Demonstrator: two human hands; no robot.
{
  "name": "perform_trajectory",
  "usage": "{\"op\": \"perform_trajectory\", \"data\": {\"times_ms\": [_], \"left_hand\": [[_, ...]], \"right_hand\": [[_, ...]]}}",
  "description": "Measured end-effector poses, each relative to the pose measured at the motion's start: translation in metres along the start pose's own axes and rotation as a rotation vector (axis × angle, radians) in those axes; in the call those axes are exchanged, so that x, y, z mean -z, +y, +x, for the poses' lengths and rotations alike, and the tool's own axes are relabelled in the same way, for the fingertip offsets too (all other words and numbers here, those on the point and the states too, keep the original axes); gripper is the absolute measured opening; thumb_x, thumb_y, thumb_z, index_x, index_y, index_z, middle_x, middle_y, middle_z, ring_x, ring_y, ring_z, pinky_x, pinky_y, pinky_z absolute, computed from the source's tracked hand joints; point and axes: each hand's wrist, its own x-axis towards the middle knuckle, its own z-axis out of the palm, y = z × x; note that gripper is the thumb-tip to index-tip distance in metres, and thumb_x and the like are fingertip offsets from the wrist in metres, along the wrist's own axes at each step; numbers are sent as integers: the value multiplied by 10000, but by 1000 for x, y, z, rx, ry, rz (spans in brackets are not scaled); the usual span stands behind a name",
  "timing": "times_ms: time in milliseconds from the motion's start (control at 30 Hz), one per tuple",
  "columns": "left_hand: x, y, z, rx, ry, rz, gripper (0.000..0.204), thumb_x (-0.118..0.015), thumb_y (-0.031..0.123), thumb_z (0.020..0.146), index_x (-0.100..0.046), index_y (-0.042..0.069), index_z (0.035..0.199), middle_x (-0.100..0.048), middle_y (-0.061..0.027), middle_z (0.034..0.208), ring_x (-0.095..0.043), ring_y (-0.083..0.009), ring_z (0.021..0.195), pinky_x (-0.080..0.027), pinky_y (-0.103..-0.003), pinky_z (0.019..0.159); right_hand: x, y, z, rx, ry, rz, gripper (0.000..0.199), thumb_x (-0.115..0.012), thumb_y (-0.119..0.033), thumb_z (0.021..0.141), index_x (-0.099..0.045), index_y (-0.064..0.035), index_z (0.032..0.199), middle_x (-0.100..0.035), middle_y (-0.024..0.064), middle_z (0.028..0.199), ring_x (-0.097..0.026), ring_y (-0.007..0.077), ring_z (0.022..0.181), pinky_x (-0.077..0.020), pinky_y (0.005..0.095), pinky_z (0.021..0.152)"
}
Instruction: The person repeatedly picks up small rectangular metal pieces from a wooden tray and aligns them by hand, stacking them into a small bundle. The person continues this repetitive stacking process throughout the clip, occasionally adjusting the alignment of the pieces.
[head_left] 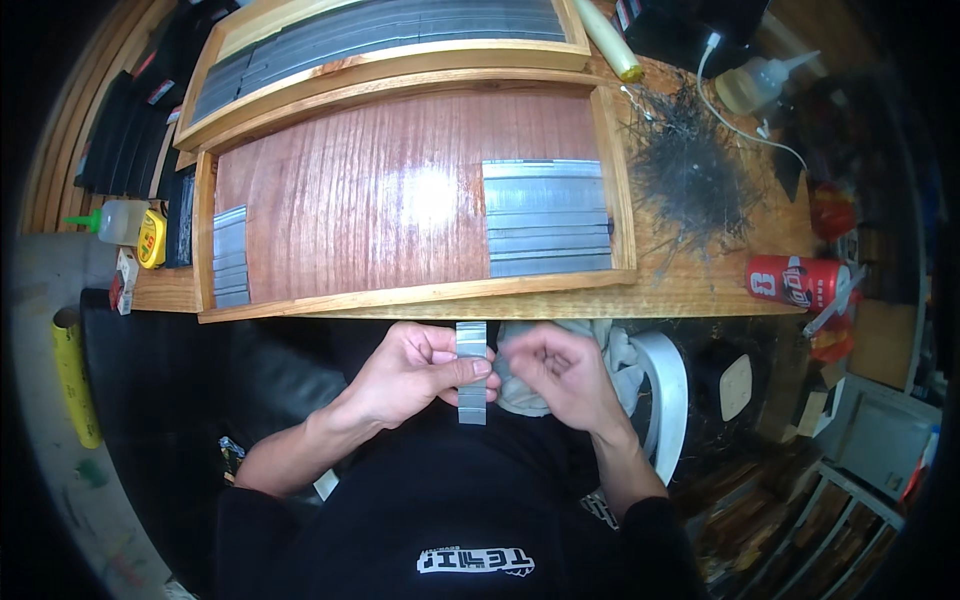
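Observation:
A narrow grey strip (471, 410), made up of several flat metallic-looking segments, stands upright in front of my body. My left hand (405, 375) is closed round its middle, the thumb lying across the front. Just to the right of the strip is my right hand (560, 375), its fingers curled in toward the thumb. Its fingertips are blurred, and whatever they may pinch cannot be made out. Beyond both hands lies a shallow wooden tray (420, 302). Similar grey strips (548, 220) lie side by side at its right end, and a smaller group (230, 255) sits at its left end.
Behind stands another wooden tray (400, 62) filled with grey strips. A tangled heap of thin dark wires or bristles (695, 165) covers the bench at right, near a squeeze bottle (755, 85), a white cable (740, 122) and a red can (795, 282). A green-tipped bottle (118, 220) stands left.

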Motion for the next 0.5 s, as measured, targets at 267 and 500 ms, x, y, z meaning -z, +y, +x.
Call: {"op": "perform_trajectory", "data": {"times_ms": [267, 500], "left_hand": [[2, -10, 11, -78, -13, -82, 150, -705, 10, 966, -751, -32, 1102, -787, -157, 969, -784, -220, 864, -644, -280, 733], [4, -21, 6, -156, 0, 85, 91, -707, 34, 991, -762, -18, 1041, -778, -85, 935, -717, -104, 844, -561, -228, 715]], "right_hand": [[-36, 7, 31, -137, 73, 357, 195, -698, -133, 1018, -752, 29, 1113, -714, 30, 792, -608, 38, 615, -483, 176, 523], [-39, 3, 27, -127, 61, 291, 134, -743, -73, 973, -768, 35, 1047, -717, 41, 830, -617, 54, 669, -492, 191, 586]]}}
